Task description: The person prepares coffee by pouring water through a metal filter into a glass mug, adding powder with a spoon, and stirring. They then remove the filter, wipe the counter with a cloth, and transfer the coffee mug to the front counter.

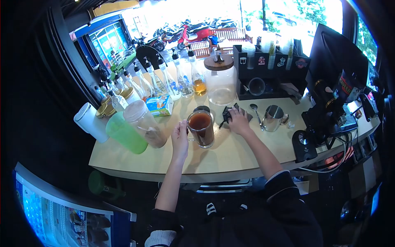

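Note:
A glass mug (201, 131) of reddish-brown drink is at the middle of the counter. My left hand (180, 138) is closed around its handle; whether the mug rests on the counter or is slightly raised, I cannot tell. To its right, my right hand (237, 120) presses down on a crumpled dark cloth (226, 114), fingers bent over it. Just behind the mug lies a small round black object (201, 108), partly hidden. Right of the cloth are a metal spoon (256, 115) and a metal pitcher (272, 119).
Tall containers, one green (125, 133) and one clear (144, 123), stand left. Behind are pump bottles (181, 78), a tissue box (159, 106) and a wood-lidded jar (222, 82). A black cup rack (271, 68) and coffee machine (329, 111) occupy the right.

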Demonstrator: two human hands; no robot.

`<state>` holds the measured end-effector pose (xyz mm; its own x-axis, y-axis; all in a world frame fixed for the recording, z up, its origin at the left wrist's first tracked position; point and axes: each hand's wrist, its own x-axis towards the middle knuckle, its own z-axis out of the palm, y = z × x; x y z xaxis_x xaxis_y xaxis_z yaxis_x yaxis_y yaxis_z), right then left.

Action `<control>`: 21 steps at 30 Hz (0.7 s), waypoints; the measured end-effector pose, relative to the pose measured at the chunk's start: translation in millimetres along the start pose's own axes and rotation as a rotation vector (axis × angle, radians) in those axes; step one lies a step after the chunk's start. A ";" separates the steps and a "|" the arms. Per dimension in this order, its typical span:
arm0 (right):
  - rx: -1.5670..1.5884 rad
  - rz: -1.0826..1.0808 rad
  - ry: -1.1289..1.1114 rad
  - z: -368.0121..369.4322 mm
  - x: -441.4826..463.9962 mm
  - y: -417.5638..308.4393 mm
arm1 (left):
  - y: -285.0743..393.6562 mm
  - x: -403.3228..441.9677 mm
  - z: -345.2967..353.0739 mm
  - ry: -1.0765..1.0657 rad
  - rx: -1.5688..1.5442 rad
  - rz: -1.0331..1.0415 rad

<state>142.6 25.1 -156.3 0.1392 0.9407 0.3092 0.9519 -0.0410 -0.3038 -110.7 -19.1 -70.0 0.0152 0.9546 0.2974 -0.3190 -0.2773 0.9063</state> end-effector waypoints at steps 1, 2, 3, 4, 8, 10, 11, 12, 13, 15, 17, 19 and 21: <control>-0.002 -0.001 0.000 -0.7 -1.8 -5.2 | -4.2 1.0 -1.1 -0.006 0.002 -0.010; 0.020 -0.078 -0.030 -1.2 -8.4 -8.4 | -8.0 1.1 -1.4 -0.013 0.003 -0.022; 0.041 -0.152 -0.061 -4.1 -17.4 -12.6 | -9.8 0.6 -0.9 -0.015 0.000 -0.025; 0.082 -0.217 -0.072 -8.7 -27.9 -17.9 | -11.1 0.3 0.0 -0.026 0.003 -0.027; 0.138 -0.401 -0.130 -24.5 -76.3 -26.4 | -9.9 -3.1 9.7 -0.058 0.017 -0.024; 0.242 -0.602 -0.143 -35.5 -96.9 -17.8 | -15.4 -2.5 12.3 -0.060 0.006 -0.025; 0.239 -0.596 -0.140 -43.8 -106.2 -12.5 | -18.4 -2.3 14.5 -0.057 -0.003 -0.024; 0.229 -0.605 -0.173 -55.1 -115.3 -7.7 | -13.4 -5.2 21.2 -0.065 -0.006 -0.025; 0.219 -0.614 -0.207 -62.5 -121.6 -0.4 | -6.1 -9.5 28.1 -0.074 -0.006 -0.028; 0.232 -0.614 -0.193 -69.0 -123.5 23.1 | -2.9 -14.1 37.3 -0.089 -0.007 -0.034; 0.217 -0.438 -0.111 -76.2 -127.8 38.5 | -6.1 -17.5 42.4 -0.101 0.002 -0.050; 0.203 -0.427 -0.092 -80.8 -133.2 42.6 | -13.8 -18.8 50.3 -0.106 -0.011 -0.050; 0.194 -0.432 -0.117 -83.0 -134.5 41.6 | -15.9 -23.2 59.0 -0.111 -0.022 -0.046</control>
<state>186.2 -131.1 -135.8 -0.2998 0.8899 0.3439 0.8455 0.4148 -0.3362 -50.0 -43.2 -73.6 0.1343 0.9481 0.2882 -0.3362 -0.2300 0.9133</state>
